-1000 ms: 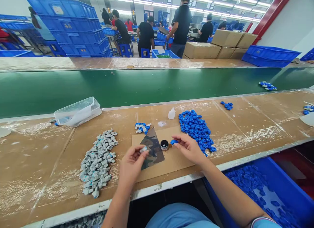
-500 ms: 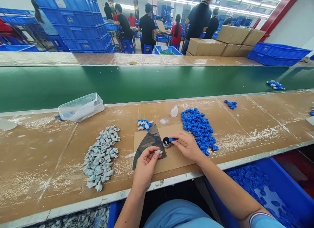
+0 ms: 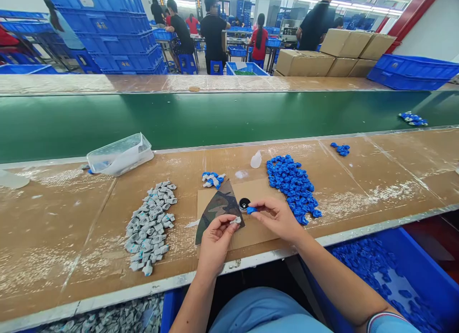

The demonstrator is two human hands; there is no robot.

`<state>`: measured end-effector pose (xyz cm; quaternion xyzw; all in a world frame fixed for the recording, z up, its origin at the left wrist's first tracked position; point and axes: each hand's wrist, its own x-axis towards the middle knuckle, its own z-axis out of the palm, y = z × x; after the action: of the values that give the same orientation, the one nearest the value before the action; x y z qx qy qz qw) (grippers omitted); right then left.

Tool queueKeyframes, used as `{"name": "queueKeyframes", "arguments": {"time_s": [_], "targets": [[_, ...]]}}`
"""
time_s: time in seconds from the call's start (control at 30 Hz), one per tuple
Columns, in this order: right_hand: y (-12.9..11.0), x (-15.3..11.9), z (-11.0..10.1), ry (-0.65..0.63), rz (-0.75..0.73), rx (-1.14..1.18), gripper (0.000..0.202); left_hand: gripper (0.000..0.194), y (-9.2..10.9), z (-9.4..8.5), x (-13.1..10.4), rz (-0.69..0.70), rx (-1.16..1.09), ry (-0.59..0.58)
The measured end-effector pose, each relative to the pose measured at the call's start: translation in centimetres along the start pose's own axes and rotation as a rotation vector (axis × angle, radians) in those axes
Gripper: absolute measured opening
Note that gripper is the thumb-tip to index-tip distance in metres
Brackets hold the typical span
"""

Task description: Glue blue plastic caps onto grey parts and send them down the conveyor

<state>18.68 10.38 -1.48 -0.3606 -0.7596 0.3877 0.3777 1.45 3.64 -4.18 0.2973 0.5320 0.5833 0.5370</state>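
Observation:
My left hand (image 3: pixel 217 237) pinches a small grey piece (image 3: pixel 236 220) over a camouflage-patterned sheet (image 3: pixel 218 204). Between the fingertips of my right hand (image 3: pixel 278 218) is a blue piece (image 3: pixel 252 210), just beside a small round black container (image 3: pixel 244 204). Both hands are over a flat piece of cardboard (image 3: pixel 256 232). A heap of grey pieces (image 3: pixel 152 223) lies to the left, and a heap of blue pieces (image 3: pixel 292 182) to the right. Behind the sheet is a small cluster of joined blue and grey pieces (image 3: pixel 213 179).
A clear plastic tub (image 3: pixel 122 156) stands at the back left, near the green belt (image 3: pixel 201 115). A small translucent object (image 3: pixel 256 159) stands behind the cardboard. Bins below the table edge hold blue pieces (image 3: pixel 362 261) and grey pieces (image 3: pixel 118 316). People work beyond the belt.
The blue piece in my right hand has moved from over the round container's edge to just in front of it. My left hand still holds the grey piece. The view has shifted slightly.

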Motion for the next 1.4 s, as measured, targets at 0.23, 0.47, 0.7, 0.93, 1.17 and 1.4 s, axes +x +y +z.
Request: {"name": "queueKeyframes", "arguments": {"time_s": [0.23,0.47,0.7,0.93,1.17,1.4], "targets": [[-0.5,-0.6,1.4,-0.099,-0.097,-0.001,0.014,0.025,-0.3,0.1,-0.2,0.049,-0.008,-0.054],[-0.2,-0.3,0.7,-0.178,-0.112,-0.005,0.016,0.026,-0.4,0.1,-0.3,0.097,0.037,-0.088],[0.7,-1.3,2.2,-0.032,-0.06,-0.003,0.022,0.026,-0.5,0.3,-0.4,0.065,0.035,-0.015],[1.8,-0.1,-1.1,0.034,-0.127,-0.324,0.016,0.037,1.9,-0.6,2.0,0.0,0.121,-0.021],[4.6,1.9,-5.8,0.316,0.079,-1.036,0.011,0.037,3.5,-3.3,7.6,0.167,0.307,0.156],[5.9,2.0,-5.1,0.272,-0.061,-1.121,0.01,0.025,2.8,-3.6,8.0,0.326,0.615,0.265]]}}
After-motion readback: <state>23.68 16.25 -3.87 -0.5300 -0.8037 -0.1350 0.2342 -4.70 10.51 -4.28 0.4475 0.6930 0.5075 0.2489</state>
